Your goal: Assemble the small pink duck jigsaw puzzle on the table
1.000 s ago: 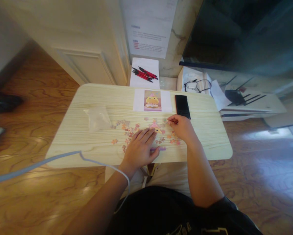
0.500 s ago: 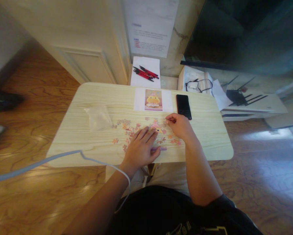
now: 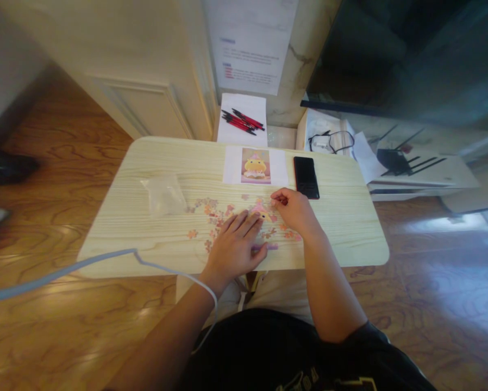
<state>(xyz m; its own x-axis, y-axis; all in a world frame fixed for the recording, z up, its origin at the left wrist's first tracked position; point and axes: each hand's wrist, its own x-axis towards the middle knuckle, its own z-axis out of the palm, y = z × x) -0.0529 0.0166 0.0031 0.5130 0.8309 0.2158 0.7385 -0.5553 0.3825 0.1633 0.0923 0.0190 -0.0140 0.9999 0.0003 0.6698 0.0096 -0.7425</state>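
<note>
From where I stand, the left hand (image 3: 233, 247) lies flat and open, pressing down on a small joined patch (image 3: 261, 212) of the jigsaw in the middle of the worktop (image 3: 350, 228). The right hand (image 3: 295, 209) has its fingertips pinched shut at that patch's upper edge; whether they hold a piece is too small to tell. Loose pieces (image 3: 207, 209) lie scattered around, so I'd judge little is assembled and most remains. The reference picture (image 3: 255, 165) lies beyond, a phone (image 3: 306, 176) just beside it.
</note>
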